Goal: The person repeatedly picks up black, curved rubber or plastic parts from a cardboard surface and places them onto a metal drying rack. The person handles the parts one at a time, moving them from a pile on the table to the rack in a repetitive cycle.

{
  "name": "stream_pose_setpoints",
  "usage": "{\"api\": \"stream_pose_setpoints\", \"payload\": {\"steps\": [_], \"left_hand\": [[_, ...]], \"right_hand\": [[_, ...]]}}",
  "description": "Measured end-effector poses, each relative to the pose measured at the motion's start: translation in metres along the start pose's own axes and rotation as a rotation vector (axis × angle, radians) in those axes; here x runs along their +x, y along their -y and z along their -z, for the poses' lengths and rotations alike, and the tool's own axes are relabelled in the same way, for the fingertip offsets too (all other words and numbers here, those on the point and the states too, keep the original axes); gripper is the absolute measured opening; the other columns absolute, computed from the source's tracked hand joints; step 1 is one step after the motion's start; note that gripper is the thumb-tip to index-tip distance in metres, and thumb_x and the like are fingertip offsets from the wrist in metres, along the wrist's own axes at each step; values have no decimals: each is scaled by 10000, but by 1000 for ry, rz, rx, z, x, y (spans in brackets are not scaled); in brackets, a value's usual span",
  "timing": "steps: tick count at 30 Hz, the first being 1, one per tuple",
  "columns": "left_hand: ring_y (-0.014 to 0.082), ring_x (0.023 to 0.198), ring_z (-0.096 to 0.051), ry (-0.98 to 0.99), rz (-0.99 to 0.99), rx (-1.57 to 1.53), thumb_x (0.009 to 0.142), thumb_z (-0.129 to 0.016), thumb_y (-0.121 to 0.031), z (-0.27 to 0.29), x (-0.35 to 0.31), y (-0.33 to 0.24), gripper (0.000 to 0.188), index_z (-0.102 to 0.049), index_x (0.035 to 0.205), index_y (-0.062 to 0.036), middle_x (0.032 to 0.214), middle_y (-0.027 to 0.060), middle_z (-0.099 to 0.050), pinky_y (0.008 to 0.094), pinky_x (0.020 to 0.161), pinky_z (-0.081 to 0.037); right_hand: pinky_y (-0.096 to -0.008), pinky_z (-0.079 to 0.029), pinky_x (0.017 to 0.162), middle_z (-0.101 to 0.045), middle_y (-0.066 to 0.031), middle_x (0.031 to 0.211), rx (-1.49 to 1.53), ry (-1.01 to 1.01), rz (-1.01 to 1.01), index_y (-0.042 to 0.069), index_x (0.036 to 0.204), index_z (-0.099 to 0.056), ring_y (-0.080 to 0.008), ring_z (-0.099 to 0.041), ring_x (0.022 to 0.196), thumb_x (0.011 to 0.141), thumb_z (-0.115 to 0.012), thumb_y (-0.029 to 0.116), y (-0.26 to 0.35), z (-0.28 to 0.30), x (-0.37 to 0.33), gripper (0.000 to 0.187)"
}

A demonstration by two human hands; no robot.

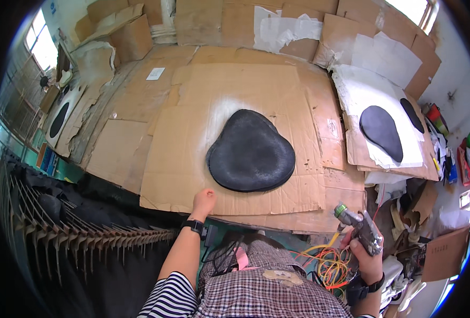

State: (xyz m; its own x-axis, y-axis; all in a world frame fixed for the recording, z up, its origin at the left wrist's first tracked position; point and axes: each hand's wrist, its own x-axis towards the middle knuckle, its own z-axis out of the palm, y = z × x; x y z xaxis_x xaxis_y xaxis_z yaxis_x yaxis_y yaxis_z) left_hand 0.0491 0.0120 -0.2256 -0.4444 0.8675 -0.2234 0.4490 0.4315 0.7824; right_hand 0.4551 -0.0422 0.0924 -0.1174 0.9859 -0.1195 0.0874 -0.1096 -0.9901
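Observation:
A black pad [252, 151] with a rounded, three-lobed outline lies flat on a brown cardboard sheet [176, 143]. It has a second edge under its left side, so more than one layer may be stacked. My right hand [370, 257] is wrapped round a spray gun [365, 233], off the table's near right edge. The gun has a green ring near its nozzle, which points up and left. My left hand [205, 201] is curled into a fist at the cardboard's near edge, just left of and apart from the pad. Nothing shows in that fist.
To the right, a white-covered board [346, 106] holds two black pieces [381, 132]. Orange and yellow hoses [333, 270] coil below the gun. At lower left stands a rack of metal rods [86, 241] with black material. Cardboard panels [198, 24] line the back.

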Motion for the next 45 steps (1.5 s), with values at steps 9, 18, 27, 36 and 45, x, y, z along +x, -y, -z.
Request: {"api": "stream_pose_setpoints", "payload": {"steps": [9,18,27,36,45], "left_hand": [[326,866,-645,-74,31,121,782,-592,-128,-18,28,-34,301,-619,1060,-15,897,178,-672,418,782,-500],[358,932,-623,-217,138,240,803,-635,-147,-30,32,-65,287,-584,1054,-16,963,191,-654,437,823,-489],[331,802,-624,-312,113,178,741,-634,-69,-35,43,-76,63,-623,794,-38,847,155,-650,409,750,-499],[235,814,-576,-260,444,-629,792,-600,-39,-56,60,-58,206,-551,992,-39,939,88,-570,388,693,-515],[263,814,-592,-75,457,-1213,772,-523,42,-50,71,-102,250,-520,1010,-33,944,113,-570,437,739,-527]], "right_hand": [[-260,-491,702,-631,-60,858,-207,155,-91,-28,1231,-511,-124,-602,781,756,-710,71,-6,31,-10,524],[-298,-526,683,-624,-87,845,-116,61,-73,-42,1261,-467,-157,-626,741,751,-771,167,-9,43,-13,629],[-325,-528,689,-628,-112,829,-40,38,-65,-45,1242,-466,-183,-626,733,758,-759,222,-8,40,-11,626],[-294,-501,697,-637,-104,807,-9,148,-157,-52,1240,-473,-174,-631,731,739,-762,166,-15,60,-22,619],[-318,-508,733,-633,-100,825,115,-141,-70,-44,1233,-463,-185,-632,755,737,-767,212,-23,41,-7,635]]}}
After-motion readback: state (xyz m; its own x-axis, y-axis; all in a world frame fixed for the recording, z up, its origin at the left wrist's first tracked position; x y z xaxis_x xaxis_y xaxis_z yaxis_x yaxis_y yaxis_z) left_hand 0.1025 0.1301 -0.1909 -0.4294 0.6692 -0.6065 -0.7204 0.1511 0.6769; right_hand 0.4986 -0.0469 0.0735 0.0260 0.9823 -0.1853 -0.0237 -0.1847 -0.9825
